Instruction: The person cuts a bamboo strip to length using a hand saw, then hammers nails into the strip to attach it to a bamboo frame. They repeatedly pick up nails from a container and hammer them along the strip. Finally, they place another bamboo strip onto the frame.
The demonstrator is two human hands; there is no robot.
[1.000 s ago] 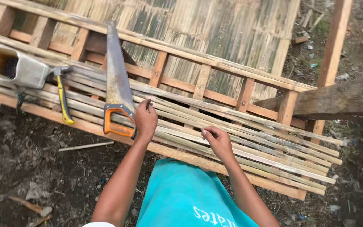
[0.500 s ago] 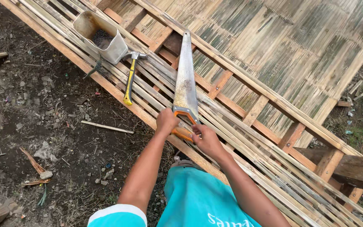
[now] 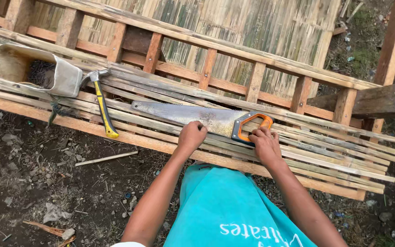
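Hands on bamboo slats (image 3: 325, 155): left grip (image 3: 191, 136) curled on slat beside handsaw (image 3: 197, 118); right grip (image 3: 264, 142) narrow, touching handle at 12 o'clock; hammer (image 3: 102, 106) at 10 o'clock.

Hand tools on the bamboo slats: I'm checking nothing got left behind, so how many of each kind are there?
Handsaw: 1, under the left hand and right hand
Claw hammer: 1
Total: 2

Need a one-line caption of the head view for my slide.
Both hands, left and right, rest on bamboo slats beside a handsaw; hammer and container lie left.
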